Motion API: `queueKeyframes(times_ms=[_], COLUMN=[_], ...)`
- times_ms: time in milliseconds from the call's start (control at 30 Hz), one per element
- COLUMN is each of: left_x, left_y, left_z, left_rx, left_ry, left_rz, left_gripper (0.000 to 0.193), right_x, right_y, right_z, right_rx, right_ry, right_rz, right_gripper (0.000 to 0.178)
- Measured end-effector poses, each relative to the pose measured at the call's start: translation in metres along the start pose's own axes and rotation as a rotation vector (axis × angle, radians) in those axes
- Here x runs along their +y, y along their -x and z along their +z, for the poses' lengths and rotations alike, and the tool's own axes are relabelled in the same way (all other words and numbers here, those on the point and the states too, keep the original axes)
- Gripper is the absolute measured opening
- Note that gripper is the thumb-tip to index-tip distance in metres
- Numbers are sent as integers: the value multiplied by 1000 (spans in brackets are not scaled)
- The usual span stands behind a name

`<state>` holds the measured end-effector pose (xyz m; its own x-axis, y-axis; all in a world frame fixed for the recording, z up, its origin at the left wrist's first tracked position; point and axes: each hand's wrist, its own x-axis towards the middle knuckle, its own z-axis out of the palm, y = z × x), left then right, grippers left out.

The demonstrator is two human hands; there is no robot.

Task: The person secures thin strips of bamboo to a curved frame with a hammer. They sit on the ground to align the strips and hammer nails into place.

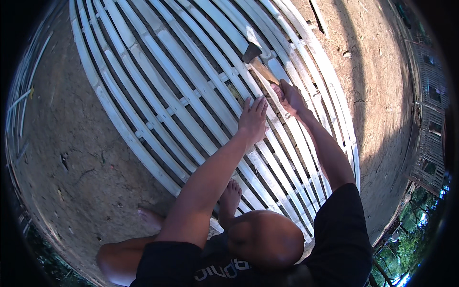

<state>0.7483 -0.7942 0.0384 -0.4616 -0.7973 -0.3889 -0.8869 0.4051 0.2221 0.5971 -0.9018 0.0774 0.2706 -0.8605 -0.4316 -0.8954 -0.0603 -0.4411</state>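
Note:
Split bamboo slats lie side by side over crosspieces, forming a long pale panel with narrow gaps. My right hand is closed around the wooden handle of a tool. The tool's dark, blocky head is over the slats, pointing away from me; its exact kind is unclear. My left hand rests on the slats to the left and nearer to me, fingers stretched out and holding nothing.
Bare, cracked earth surrounds the panel. My bare foot is at its near end, beside my bent knee. A slatted fence stands at the far right, with green foliage below it.

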Motion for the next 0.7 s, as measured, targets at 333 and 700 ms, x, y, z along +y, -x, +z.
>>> queueKeyframes(times_ms=[333, 700], left_x=[9, 6], left_y=[-5, -3], left_z=[1, 3], left_rx=[46, 35], left_ry=[25, -29], left_rz=[9, -4], left_gripper=[85, 83], right_x=[27, -22], right_y=[15, 45], right_z=[11, 20], right_rx=[43, 166], right_ry=[-125, -162], right_rz=[-25, 24], right_gripper=[51, 47])
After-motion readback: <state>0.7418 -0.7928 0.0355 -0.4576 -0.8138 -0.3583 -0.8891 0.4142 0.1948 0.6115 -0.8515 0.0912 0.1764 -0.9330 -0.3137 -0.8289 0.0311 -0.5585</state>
